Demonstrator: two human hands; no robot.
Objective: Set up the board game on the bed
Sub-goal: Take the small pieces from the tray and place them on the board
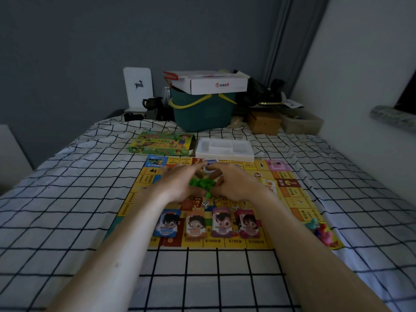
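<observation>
— Any writing readable from the head camera?

— Along the near edge of the game board (pixel 299 200): "$1600", "$700" and "$1000", each followed by a character; a fourth price to their left, too blurred to be sure of. On the blue card stack (pixel 167 222) at the board's near side, what looks like "10000". Printed question marks near the far edge and on the right edge of the board. Red logo and red characters on the white carton (pixel 217 84) beyond the board, too small to make out.

— And the look of the board itself?

— Flat on the checked bedsheet (pixel 67 199), mostly yellow, with a blue corner square far left and a pink one far right. Four card stacks in a row near its front edge, each with a cartoon face: blue, orange (pixel 195 224), purple (pixel 221 221), pink (pixel 247 222). White dice (pixel 205 203) just behind that row. Coloured pawns (pixel 322 230) bunched at the near right corner of the board.

— Hands?

— Left hand (pixel 177 184) and right hand (pixel 236 183) both over the middle of the board, curved in on either side of a heap of small green pieces (pixel 201 184). Right fingers curled and touching the heap; left fingers stretched past its far side. True grip on the pieces: cannot tell.

— Beyond the board?

— Green game box (pixel 162 143) lying flat just past the far left edge, white plastic tray (pixel 225 148) beside it at the far edge. Further back, a teal basket (pixel 202 113) with yellow handles, carton resting on top. White panel with a small deer figure (pixel 137 86) against the wall, left of the basket.
</observation>
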